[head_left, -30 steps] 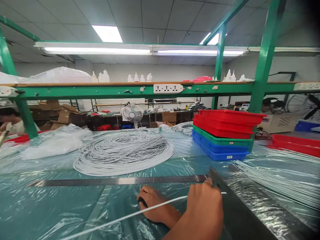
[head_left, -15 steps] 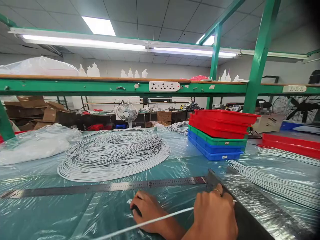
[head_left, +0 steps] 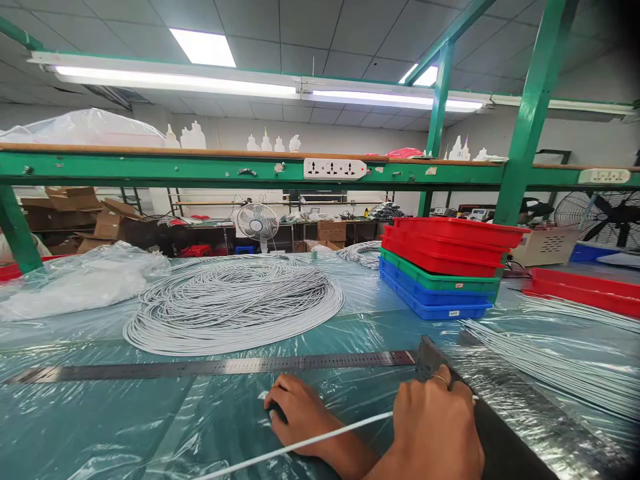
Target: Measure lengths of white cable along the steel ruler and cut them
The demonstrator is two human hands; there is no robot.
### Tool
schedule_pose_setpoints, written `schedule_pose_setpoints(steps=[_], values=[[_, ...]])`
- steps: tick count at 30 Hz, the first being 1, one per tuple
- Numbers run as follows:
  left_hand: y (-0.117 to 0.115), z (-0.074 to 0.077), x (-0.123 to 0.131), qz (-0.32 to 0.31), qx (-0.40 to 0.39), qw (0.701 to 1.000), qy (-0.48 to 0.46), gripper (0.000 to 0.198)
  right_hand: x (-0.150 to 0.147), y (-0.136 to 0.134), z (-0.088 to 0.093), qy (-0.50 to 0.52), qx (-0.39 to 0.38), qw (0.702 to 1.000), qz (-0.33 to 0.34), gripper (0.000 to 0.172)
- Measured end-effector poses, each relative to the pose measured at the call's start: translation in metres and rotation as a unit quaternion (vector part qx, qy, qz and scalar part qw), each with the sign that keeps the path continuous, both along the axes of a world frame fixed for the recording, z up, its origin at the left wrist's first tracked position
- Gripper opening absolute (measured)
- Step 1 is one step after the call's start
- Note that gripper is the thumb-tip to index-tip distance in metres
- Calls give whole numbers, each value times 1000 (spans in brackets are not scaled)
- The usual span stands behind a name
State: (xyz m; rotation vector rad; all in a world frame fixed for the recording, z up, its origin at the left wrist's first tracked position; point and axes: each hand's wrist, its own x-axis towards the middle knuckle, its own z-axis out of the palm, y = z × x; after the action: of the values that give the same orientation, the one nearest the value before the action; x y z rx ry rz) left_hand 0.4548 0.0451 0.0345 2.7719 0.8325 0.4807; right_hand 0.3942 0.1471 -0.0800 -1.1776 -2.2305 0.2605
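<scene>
My left hand (head_left: 296, 415) rests on the plastic-covered table, fingers curled over a small dark object that I cannot make out. My right hand (head_left: 436, 427), with a ring on one finger, is a fist closed on a thin white cable (head_left: 300, 445). The cable runs from the lower left across my left wrist into that fist. Its short end pokes out on the right, over a dark metal plate (head_left: 505, 427). Just beyond both hands a long steel ruler (head_left: 225, 367) lies flat. Behind the ruler sits a big coil of grey-white cable (head_left: 235, 303).
A stack of red, green and blue trays (head_left: 440, 267) stands at the right rear. Straight cut cables (head_left: 555, 363) lie along the right side, with red trays (head_left: 585, 287) behind them. A clear plastic bag (head_left: 80, 280) lies at the left. A green shelf frame (head_left: 250, 170) spans overhead.
My right hand has slid a little right and nearer along the metal plate, drawing the white cable with it. My left hand has stayed in place. The view has shifted slightly.
</scene>
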Motion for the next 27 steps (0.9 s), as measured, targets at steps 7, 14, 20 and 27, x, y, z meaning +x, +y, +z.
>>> schedule_pose_setpoints(steps=[7,14,20,27], values=[[5,-19,10,6,33,999,-18,20,-1,0,0,0,-3,1000,-3,18],[3,-21,12,8,50,999,-12,20,-1,2,-1,-1,-8,1000,-4,17],[2,-21,14,5,58,998,4,18,-3,3,-2,-1,-3,1000,-9,20],[-11,-12,2,-17,86,996,-11,31,-4,3,0,-11,-4,1000,-12,18]])
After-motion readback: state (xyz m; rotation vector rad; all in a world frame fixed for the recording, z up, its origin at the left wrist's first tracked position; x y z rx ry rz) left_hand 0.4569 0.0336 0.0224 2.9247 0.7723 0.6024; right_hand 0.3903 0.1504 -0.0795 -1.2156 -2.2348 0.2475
